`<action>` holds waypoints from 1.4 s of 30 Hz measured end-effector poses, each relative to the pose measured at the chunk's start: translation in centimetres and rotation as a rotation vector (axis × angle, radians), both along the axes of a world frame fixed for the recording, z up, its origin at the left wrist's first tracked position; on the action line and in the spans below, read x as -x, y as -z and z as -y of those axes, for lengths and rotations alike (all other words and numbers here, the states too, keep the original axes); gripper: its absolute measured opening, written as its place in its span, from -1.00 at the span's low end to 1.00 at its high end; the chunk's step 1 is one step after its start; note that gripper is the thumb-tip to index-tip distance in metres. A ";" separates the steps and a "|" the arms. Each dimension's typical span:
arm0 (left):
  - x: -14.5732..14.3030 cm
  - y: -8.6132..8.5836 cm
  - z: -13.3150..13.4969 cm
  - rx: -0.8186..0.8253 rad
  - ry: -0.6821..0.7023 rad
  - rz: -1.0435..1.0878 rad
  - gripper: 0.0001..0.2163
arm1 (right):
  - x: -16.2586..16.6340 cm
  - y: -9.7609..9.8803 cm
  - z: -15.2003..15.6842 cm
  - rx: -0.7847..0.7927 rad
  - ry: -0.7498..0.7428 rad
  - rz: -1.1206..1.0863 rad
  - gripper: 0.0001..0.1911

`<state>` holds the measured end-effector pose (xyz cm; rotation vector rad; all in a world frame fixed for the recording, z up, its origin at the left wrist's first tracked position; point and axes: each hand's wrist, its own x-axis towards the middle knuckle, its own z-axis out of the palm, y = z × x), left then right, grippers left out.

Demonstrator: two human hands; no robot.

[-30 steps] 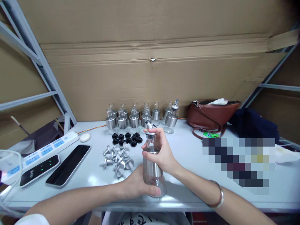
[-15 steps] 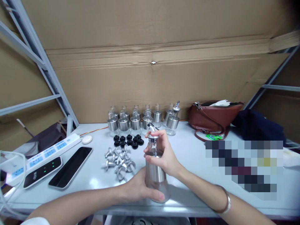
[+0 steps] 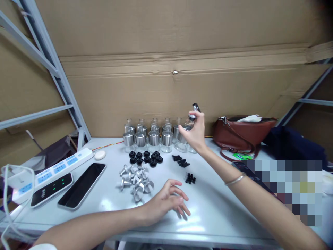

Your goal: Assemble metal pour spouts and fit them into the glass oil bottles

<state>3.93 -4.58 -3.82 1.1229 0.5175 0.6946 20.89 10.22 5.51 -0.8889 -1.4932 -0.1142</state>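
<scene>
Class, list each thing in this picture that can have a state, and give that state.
Left hand: open, empty
Right hand: closed around the held bottle
Held bottle: pourer top fitted
Bottles left of it: upright, necks uncovered
Silver parts: loosely heaped
Black stoppers: grouped, unfitted
Phone: flat, screen dark
Black device: green lights lit
Power strip: several sockets bare
Handbag: open, white tissue protruding

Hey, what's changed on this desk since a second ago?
The right hand carried the spouted bottle away from the front edge to the back rows, still gripping it; the left hand let go. The silver parts, black stoppers and phone stayed put.
</scene>
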 end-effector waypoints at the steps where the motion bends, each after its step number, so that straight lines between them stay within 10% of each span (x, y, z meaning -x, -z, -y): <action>1: 0.0 0.0 0.0 0.003 -0.001 -0.001 -0.49 | 0.0 0.8 -0.8 0.005 0.009 0.025 -0.52; 10: -0.1 -0.4 0.1 0.034 -0.013 -0.010 -0.51 | -0.7 6.5 -4.8 0.023 0.000 0.215 -0.52; 23: -0.1 -0.2 -0.1 0.033 -0.022 -0.031 -0.57 | 0.4 5.9 -0.9 -0.199 0.081 0.282 -0.67; 29: -0.2 -1.1 0.1 0.023 -0.018 -0.110 -0.67 | 4.2 4.4 5.6 0.290 -0.516 0.750 -0.93; 42: -0.3 -1.4 0.1 0.034 -0.018 -0.155 -0.70 | 7.9 5.4 6.9 0.740 -0.421 0.757 -0.85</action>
